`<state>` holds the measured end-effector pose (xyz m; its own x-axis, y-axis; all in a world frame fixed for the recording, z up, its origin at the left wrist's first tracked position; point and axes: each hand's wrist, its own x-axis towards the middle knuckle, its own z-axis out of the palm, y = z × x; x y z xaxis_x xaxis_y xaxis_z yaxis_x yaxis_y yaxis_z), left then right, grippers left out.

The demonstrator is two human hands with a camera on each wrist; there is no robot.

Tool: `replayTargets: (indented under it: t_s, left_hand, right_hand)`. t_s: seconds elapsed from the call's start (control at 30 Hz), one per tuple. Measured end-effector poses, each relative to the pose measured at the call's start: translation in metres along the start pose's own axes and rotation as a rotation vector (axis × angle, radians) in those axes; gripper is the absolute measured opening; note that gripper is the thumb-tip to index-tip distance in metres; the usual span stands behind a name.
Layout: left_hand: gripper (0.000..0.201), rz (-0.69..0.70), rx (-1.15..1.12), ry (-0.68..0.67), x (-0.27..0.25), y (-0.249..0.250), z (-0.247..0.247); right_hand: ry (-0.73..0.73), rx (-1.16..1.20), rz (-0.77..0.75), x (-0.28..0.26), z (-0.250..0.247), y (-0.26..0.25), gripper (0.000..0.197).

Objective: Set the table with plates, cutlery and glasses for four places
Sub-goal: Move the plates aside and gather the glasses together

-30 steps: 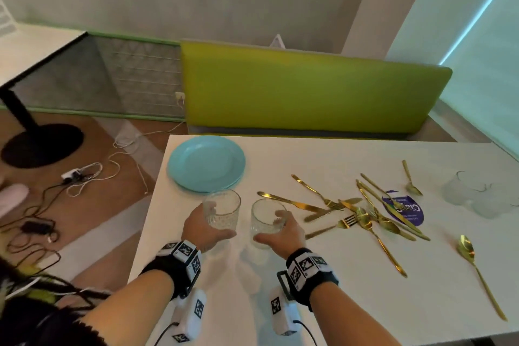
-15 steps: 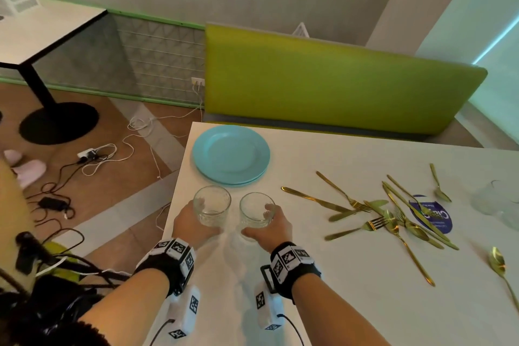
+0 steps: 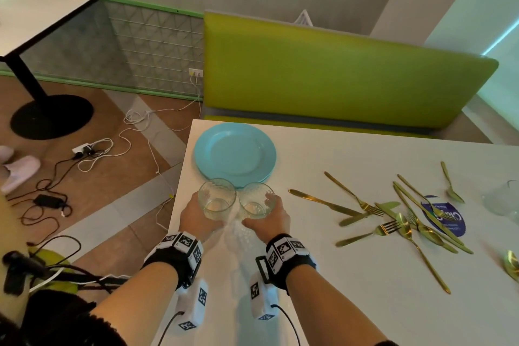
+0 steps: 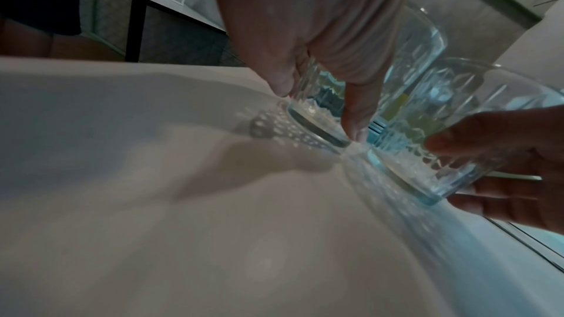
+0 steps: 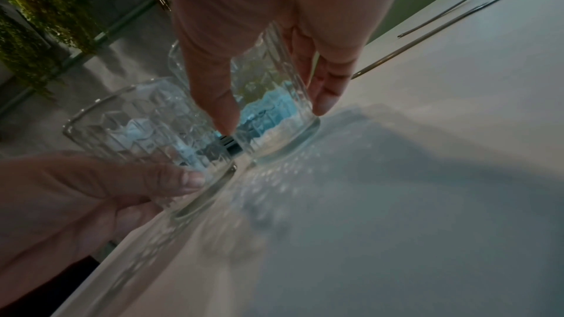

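You've drawn both tumblers closer together than a moment ago; their rims now nearly touch just in front of the stacked blue plates [image 3: 235, 153]. Your left hand [image 3: 196, 216] wraps its fingers round the left glass [image 3: 216, 197], your right hand [image 3: 271, 220] round the right glass [image 3: 257, 199], on the white bench [image 3: 351, 275], gold cutlery [image 3: 393, 213] scattered to the right.

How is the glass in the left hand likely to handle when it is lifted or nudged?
The left glass looks rigid and breakable: clear, patterned walls. Its thick base, seen in the left wrist view, probably makes it heavyish and steady upright. The left hand wraps its lower half; the right glass sits very close, so a nudge may clink them.
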<state>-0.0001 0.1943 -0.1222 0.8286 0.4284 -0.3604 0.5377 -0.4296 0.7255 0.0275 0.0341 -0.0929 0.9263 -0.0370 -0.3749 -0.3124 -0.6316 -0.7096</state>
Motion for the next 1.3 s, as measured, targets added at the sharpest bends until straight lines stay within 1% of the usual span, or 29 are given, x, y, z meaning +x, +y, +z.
replayTargets:
  t_s: [0.13, 0.33, 0.5, 0.6, 0.67, 0.73, 0.8, 0.87, 0.93, 0.97, 1.0, 1.07, 1.13, 1.17, 1.23, 1.3]
  left_hand:
    - [0.073, -0.041, 0.004, 0.007, 0.007, 0.004, 0.001]
    - [0.074, -0.034, -0.032, 0.016, 0.009, 0.01, 0.001]
    - [0.08, -0.029, -0.075, 0.017, 0.014, 0.009, 0.002]
    - [0.075, -0.029, -0.095, 0.006, 0.019, 0.012, 0.002]
    - [0.074, -0.036, -0.113, -0.006, 0.022, 0.013, 0.003]
    - [0.082, -0.031, -0.157, -0.008, 0.028, 0.006, 0.007]
    - [0.098, -0.016, -0.173, 0.006, 0.034, -0.007, 0.015]
    - [0.112, -0.015, -0.143, 0.039, 0.019, 0.002, 0.01]
    - [0.121, -0.048, -0.139, 0.07, 0.001, 0.014, 0.002]
    - [0.124, -0.039, -0.149, 0.08, -0.005, 0.019, -0.001]
    - [0.127, -0.019, -0.151, 0.091, -0.01, 0.022, -0.003]
    - [0.133, 0.075, -0.136, 0.149, -0.019, 0.026, -0.007]
    - [0.133, 0.17, -0.131, 0.208, -0.029, 0.035, -0.01]
    - [0.13, 0.225, -0.139, 0.252, -0.035, 0.039, -0.009]
    - [0.116, 0.348, -0.153, 0.345, -0.045, 0.052, -0.007]
    - [0.101, 0.458, -0.15, 0.389, -0.05, 0.068, 0.001]
  right_hand:
    - [0.003, 0.022, 0.009, 0.008, 0.001, -0.007, 0.081]
    - [-0.003, 0.069, 0.029, 0.014, 0.001, -0.012, 0.082]
    - [-0.02, 0.064, 0.045, 0.019, 0.002, -0.009, 0.071]
    - [-0.031, 0.061, 0.058, 0.021, 0.005, -0.004, 0.062]
    - [-0.034, 0.065, 0.06, 0.022, 0.005, -0.002, 0.06]
    - [-0.041, 0.057, 0.052, 0.022, 0.003, -0.001, 0.064]
    - [-0.048, 0.062, 0.05, 0.022, -0.001, 0.0, 0.073]
    - [-0.055, 0.074, 0.055, 0.021, -0.006, 0.002, 0.08]
    - [-0.062, 0.102, 0.059, 0.019, -0.012, 0.002, 0.081]
    - [-0.063, 0.119, 0.06, 0.018, -0.017, 0.002, 0.081]
    - [-0.062, 0.135, 0.06, 0.017, -0.022, 0.002, 0.081]
    - [-0.058, 0.156, 0.065, 0.014, -0.033, 0.001, 0.081]
    - [-0.042, 0.161, 0.063, 0.011, -0.046, 0.002, 0.081]
    - [-0.031, 0.16, 0.059, 0.009, -0.052, 0.003, 0.081]
    - [-0.005, 0.159, 0.051, 0.006, -0.069, 0.005, 0.079]
    - [0.031, 0.137, 0.05, 0.003, -0.088, 0.009, 0.078]
